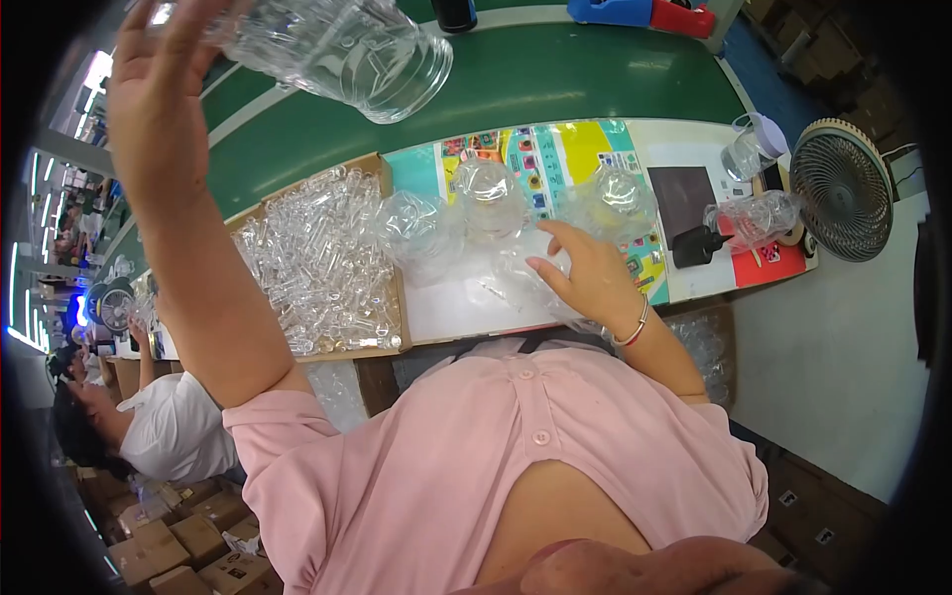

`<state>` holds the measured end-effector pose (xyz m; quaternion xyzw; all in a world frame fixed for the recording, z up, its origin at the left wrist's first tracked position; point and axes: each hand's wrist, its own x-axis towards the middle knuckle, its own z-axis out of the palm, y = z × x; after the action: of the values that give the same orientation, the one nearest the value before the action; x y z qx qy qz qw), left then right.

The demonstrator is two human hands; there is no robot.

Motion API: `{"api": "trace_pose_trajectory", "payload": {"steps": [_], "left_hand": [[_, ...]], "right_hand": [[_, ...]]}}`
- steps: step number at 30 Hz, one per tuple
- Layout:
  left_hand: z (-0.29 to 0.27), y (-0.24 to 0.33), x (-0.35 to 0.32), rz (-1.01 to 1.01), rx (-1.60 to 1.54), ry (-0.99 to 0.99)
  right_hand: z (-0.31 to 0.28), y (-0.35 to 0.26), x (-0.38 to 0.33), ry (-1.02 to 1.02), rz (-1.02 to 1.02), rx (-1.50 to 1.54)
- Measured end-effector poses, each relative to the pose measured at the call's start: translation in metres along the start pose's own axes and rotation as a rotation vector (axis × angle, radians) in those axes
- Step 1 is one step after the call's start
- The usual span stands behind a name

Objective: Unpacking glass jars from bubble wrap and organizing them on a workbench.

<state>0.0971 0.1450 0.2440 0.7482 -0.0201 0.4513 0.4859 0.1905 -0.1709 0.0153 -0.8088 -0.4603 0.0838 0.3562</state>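
Clear glass jar is up high over the tabletop's far edge, gripped in the left hand, mouth tipped right. Right hand lies open, fingers resting on crinkly clear plastic bags near the tabletop's near edge.

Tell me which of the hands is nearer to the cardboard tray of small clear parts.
Right. The right hand rests on clear wrap on the work board, just right of the cardboard tray. The left hand is raised well above it, holding a clear jar.
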Motion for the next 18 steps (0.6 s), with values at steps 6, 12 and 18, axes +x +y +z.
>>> {"api": "trace_pose_trajectory", "payload": {"steps": [6, 12, 18], "left_hand": [[0.041, -0.119, -0.055, -0.240, 0.183, -0.229], [0.051, -0.171, -0.105, -0.504, 0.360, -0.517], [0.044, -0.157, -0.099, -0.482, 0.223, -0.501]], "right_hand": [[0.000, -0.028, 0.020, 0.083, 0.049, -0.146], [0.006, -0.027, 0.035, 0.100, 0.055, -0.344], [0.024, -0.010, 0.047, 0.133, -0.032, -0.436]]}}
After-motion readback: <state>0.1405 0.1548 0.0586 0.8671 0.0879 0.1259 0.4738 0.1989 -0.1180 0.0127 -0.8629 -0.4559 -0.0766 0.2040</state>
